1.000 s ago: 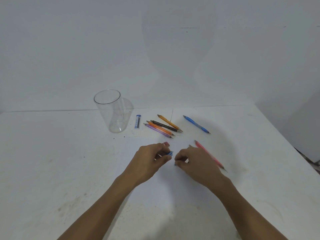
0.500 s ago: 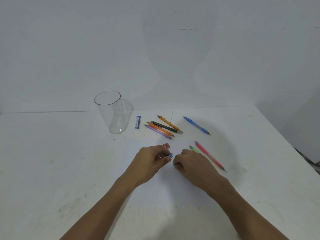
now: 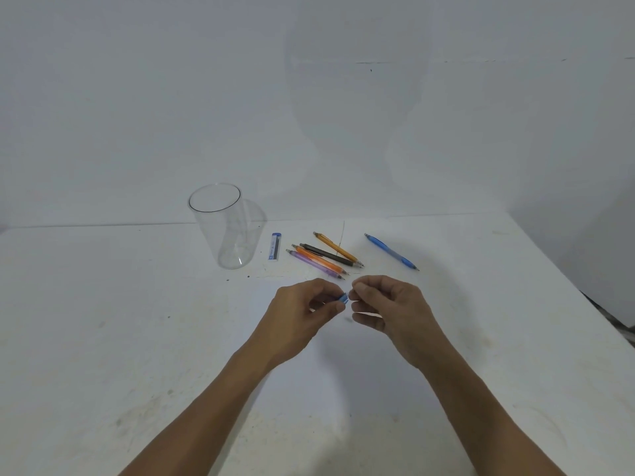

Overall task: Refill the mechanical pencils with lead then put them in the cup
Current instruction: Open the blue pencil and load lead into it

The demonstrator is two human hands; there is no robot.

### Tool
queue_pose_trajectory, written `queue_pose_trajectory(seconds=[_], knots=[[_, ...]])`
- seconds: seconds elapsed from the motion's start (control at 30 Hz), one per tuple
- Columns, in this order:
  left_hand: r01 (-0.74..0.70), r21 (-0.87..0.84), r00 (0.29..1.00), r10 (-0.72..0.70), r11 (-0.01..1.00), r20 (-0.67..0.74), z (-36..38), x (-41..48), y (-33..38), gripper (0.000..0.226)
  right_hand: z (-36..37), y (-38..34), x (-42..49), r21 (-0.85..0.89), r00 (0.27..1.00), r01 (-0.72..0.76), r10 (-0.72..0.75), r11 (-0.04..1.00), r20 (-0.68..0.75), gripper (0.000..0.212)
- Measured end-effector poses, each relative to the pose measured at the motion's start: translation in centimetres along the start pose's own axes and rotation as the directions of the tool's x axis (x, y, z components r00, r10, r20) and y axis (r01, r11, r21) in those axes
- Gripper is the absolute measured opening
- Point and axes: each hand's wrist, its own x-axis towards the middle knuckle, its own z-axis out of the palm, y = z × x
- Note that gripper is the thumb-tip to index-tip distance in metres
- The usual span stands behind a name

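Note:
My left hand (image 3: 302, 314) grips a small blue lead case (image 3: 342, 298) above the table's middle. My right hand (image 3: 391, 310) meets it from the right, with thumb and forefinger pinching the case's end. A clear plastic cup (image 3: 223, 231) stands upright at the back left, with nothing in it. Next to the cup lies a second blue lead case (image 3: 274, 246). Behind my hands lie purple (image 3: 314, 264), orange (image 3: 321, 259), black (image 3: 326, 254) and yellow (image 3: 338, 249) mechanical pencils in a bunch. A blue pencil (image 3: 391, 251) lies apart to their right.
The white table (image 3: 103, 338) runs to a back edge against a white wall. Its right edge (image 3: 584, 297) slants toward me, with a dark floor beyond it. Small dark specks lie in front of the cup.
My right hand has lifted off the table and closed in on the end of the lead case in my left hand. The red and green pencils seen beside it are out of sight now.

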Motion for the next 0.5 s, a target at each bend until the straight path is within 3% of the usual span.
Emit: queue_pose_trajectory(seconds=[0.33,0.5], knots=[[-0.01,0.001,1.0,0.01,1.0,-0.01,0.07,0.16,-0.16,0.023,-0.13,0.32,0.11,0.071,1.0,-0.007,0.005,0.997,0.031,0.011],[-0.01,0.001,1.0,0.01,1.0,-0.011,-0.01,0.14,-0.17,0.025,-0.02,0.43,0.01,0.01,0.999,0.039,-0.039,0.999,0.033,0.01]])
